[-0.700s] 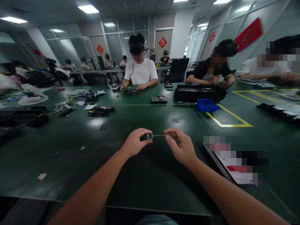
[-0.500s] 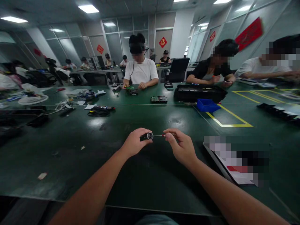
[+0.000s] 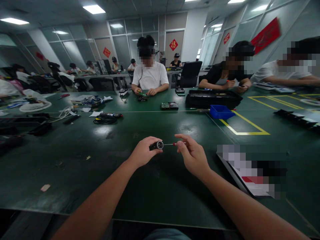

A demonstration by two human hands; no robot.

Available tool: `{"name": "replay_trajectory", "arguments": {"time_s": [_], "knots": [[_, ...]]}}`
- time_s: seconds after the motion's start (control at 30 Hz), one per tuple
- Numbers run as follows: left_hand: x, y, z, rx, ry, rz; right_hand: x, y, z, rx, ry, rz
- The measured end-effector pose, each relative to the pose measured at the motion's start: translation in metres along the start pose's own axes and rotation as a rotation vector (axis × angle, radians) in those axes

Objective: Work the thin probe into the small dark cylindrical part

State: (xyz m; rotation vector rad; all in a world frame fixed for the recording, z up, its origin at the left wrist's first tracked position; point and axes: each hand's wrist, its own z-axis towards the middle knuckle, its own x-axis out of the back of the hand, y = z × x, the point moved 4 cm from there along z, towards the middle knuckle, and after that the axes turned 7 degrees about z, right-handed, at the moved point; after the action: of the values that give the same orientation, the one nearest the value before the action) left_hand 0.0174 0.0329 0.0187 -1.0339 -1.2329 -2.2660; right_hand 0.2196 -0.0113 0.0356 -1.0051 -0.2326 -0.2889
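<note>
My left hand [image 3: 144, 151] is closed around a small dark part with a round, silver-rimmed face [image 3: 160, 145], which points toward me. Its kind is too small to make out. In my right hand [image 3: 193, 153] is a thin screwdriver [image 3: 173, 144] with a red collar, pinched between thumb and fingers, the index finger lifted off. The shaft lies level and its tip meets the round face from the right. Both hands are above the green table [image 3: 160, 193]. Most of the screwdriver's handle is hidden by my fingers.
A blurred-out flat object [image 3: 250, 176] lies by my right forearm. Farther off are a blue bin [image 3: 221, 112], a black tray-like housing [image 3: 213, 99], a hard drive [image 3: 169, 105] and a coiled black cable [image 3: 107, 118]. Co-workers sit across the table, one in a white shirt [image 3: 150, 76].
My right index finger has lifted and opened away from the screwdriver, while the thumb stays on it. My left hand and the dark part have kept their place.
</note>
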Motion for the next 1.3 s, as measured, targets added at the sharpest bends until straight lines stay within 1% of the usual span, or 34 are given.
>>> {"name": "replay_trajectory", "arguments": {"time_s": [0.23,0.47,0.57,0.83,1.07,1.2,1.3], "knots": [[-0.001,-0.0014,-0.0008,-0.023,0.003,-0.004,-0.0006,0.0001,0.0006,0.012,-0.048,0.003],[-0.0014,-0.0008,-0.0005,-0.024,0.0,0.004,-0.001,0.0027,0.0017,-0.083,-0.028,-0.039],[-0.001,-0.0001,-0.0005,-0.016,-0.003,0.003,-0.0016,0.0029,0.0024,-0.099,-0.027,-0.053],[-0.0006,0.0007,-0.0005,-0.02,-0.013,0.009,-0.0023,-0.0017,0.0037,-0.048,-0.036,-0.052],[-0.0009,-0.0011,-0.0007,0.008,-0.023,0.005,-0.0019,-0.0031,0.0025,-0.008,-0.065,-0.043],[-0.0018,-0.002,-0.0005,0.001,-0.02,0.005,-0.0012,-0.005,0.0018,-0.018,-0.08,-0.043],[-0.0019,-0.0013,-0.0002,0.002,-0.02,0.001,-0.0015,-0.0013,0.001,-0.065,-0.072,-0.017]]}}
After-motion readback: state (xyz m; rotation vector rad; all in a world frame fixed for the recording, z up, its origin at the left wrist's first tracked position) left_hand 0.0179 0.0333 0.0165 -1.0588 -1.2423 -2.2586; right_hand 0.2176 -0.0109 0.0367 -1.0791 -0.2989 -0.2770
